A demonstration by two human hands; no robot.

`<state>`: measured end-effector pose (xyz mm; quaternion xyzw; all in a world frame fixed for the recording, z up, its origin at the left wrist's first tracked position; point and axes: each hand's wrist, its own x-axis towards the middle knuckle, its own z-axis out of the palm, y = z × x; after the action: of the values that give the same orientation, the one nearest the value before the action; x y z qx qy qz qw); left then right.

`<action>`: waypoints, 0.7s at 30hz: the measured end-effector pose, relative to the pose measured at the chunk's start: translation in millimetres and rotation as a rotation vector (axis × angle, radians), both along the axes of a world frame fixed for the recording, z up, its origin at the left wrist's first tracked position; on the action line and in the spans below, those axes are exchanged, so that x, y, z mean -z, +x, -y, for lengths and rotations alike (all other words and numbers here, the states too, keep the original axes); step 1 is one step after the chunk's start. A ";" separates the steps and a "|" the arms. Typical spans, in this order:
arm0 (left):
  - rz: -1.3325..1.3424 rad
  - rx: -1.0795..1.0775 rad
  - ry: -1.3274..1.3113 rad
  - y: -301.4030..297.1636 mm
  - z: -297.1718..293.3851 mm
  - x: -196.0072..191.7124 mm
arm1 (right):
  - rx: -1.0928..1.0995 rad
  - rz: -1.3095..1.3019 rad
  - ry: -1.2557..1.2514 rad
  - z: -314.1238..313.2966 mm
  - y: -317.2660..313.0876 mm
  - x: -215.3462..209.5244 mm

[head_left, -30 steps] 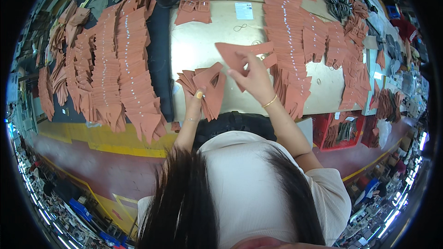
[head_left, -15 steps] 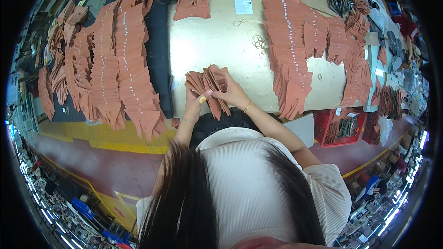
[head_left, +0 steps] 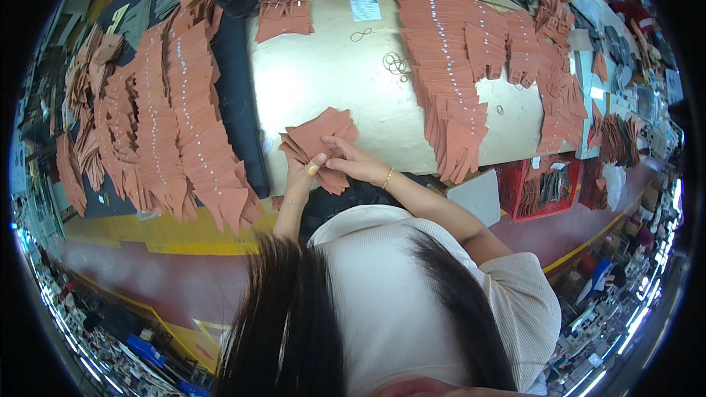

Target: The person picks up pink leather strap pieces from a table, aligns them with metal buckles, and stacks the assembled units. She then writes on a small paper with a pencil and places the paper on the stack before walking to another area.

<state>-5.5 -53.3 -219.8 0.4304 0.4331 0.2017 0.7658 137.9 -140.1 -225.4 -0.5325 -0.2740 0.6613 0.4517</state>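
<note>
Currently, bundle of terracotta cut pcs is held at near edge of gold-topped table, close to its near L corner. L hand grips bundle, thumb on top; R hand has fingers on upper face, can't tell if pinching. Progress (est.): handful gathered, edges uneven, no band visible on it. Left, prob.: squaring; overlapped row toward R edge lies ungathered, thin loops loose mid-table.

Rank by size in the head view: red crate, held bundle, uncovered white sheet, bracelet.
1. Red crate and held bundle: look alike, so unranked.
2. Uncovered white sheet.
3. Bracelet.
</note>
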 end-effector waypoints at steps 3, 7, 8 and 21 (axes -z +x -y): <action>-0.053 0.032 0.091 10.0 -4.1 -1.1 | 0.098 -0.090 -0.013 -5.3 -0.3 -6.5; -0.054 0.019 0.173 15.7 -15.8 4.5 | 0.148 -0.201 -0.035 -14.7 2.8 -12.5; -0.050 0.002 0.173 15.3 -17.8 6.7 | 0.157 -0.212 -0.047 -16.6 2.6 -13.5; -0.209 0.010 0.233 14.6 -17.4 21.8 | 0.269 -0.311 -0.088 -26.9 1.8 -13.9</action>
<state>9.1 -36.0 -241.6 0.5372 0.4818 0.2008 0.6625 139.8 -113.2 -211.5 -0.4750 -0.0981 0.6807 0.5490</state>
